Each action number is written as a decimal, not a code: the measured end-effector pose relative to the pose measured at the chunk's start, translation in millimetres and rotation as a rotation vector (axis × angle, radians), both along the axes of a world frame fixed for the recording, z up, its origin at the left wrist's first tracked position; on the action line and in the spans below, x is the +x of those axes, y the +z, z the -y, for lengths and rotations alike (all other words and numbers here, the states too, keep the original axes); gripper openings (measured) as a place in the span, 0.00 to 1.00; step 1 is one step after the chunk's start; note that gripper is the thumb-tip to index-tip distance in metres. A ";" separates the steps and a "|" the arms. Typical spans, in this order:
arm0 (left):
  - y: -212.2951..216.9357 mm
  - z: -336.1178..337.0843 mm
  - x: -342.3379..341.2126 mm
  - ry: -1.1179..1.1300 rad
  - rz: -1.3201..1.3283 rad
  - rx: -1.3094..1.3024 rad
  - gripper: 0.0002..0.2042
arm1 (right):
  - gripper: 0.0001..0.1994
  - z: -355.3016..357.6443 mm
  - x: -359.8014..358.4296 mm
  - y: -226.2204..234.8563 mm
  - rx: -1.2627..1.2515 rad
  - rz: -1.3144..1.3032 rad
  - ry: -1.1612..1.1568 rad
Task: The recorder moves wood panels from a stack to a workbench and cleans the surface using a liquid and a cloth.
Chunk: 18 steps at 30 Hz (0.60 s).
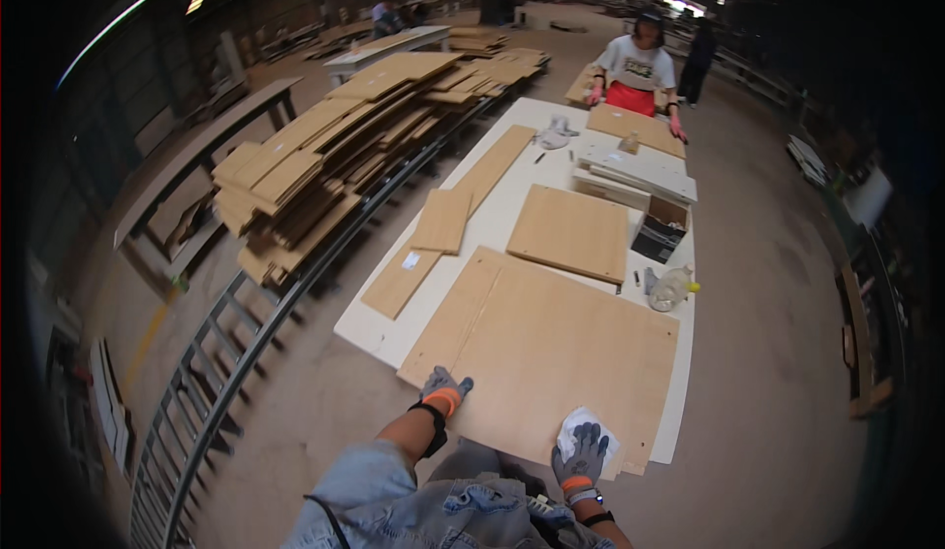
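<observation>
A large light-wood panel [551, 352] lies on the near end of the white table [379, 327]. My left hand [445, 388], in a grey glove with an orange cuff, rests at the panel's near left edge with its thumb stretched out. Under my right hand [583, 451], gloved the same way, a crumpled white cloth [571, 426] is pressed against the panel near its front right corner. The right fingers point away from me over the cloth, and part of it sticks out around them. Dark holes show near the panel's corners.
Farther up the table lie a square wood panel [571, 231], narrow boards [441, 222], a dark box [660, 229] and a clear bottle [671, 288]. Another person [635, 71] in pink gloves stands at the far end. Stacked boards [325, 145] and a metal roller rail [261, 337] run along the left.
</observation>
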<state>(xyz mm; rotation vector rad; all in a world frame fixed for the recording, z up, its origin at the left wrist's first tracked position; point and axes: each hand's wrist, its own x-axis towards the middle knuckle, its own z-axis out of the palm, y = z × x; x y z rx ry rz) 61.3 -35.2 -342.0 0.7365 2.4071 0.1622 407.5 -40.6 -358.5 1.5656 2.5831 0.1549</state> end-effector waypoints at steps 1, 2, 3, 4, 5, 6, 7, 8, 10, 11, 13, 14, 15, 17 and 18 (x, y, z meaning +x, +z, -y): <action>-1.1 7.5 -5.0 0.027 -0.017 -0.023 0.49 | 0.37 -2.6 -6.5 -4.7 -0.010 -0.043 0.012; -4.3 9.8 -8.5 0.038 -0.037 -0.006 0.48 | 0.37 -1.0 -6.9 -3.6 -0.016 -0.085 -0.009; 10.1 8.2 -3.0 0.047 -0.037 0.009 0.45 | 0.37 -2.6 -9.8 5.0 -0.097 -0.068 -0.042; 22.3 7.2 -3.1 0.048 -0.013 -0.007 0.42 | 0.37 -2.2 -11.1 9.7 -0.112 -0.046 -0.035; 20.9 10.4 -5.0 0.067 -0.041 -0.007 0.41 | 0.37 -3.0 -14.7 12.1 -0.099 -0.059 -0.032; 33.8 6.0 -4.6 0.083 -0.003 -0.033 0.41 | 0.37 -4.9 -16.2 11.3 -0.083 -0.076 -0.047; 29.9 6.1 -1.7 0.079 -0.011 -0.034 0.41 | 0.37 -3.7 -14.3 11.7 -0.078 -0.054 -0.055; 27.5 6.1 -2.2 0.078 -0.026 -0.032 0.41 | 0.37 -3.6 -13.7 9.9 -0.079 -0.051 -0.053; 23.8 9.4 -2.8 0.084 -0.037 -0.021 0.41 | 0.37 -3.1 -14.1 7.4 -0.070 -0.041 -0.040; 22.1 10.1 -2.0 0.085 -0.049 -0.010 0.41 | 0.37 -2.9 -14.0 8.3 -0.070 -0.042 -0.039; 22.5 12.0 -0.4 0.095 -0.048 -0.011 0.40 | 0.38 -1.0 -14.6 11.1 -0.101 -0.032 -0.056; 25.6 12.2 1.9 0.104 -0.044 -0.013 0.40 | 0.38 -0.4 -13.5 11.4 -0.101 -0.035 -0.046; 29.7 12.0 3.0 0.117 -0.049 -0.013 0.40 | 0.38 0.3 -12.6 11.8 -0.117 -0.046 -0.055; 39.4 9.3 4.6 0.053 0.030 -0.081 0.45 | 0.38 0.1 -11.4 16.5 -0.148 -0.035 -0.075; 40.8 8.5 4.5 0.063 0.022 -0.086 0.45 | 0.38 -0.7 -9.7 12.1 -0.154 -0.042 -0.065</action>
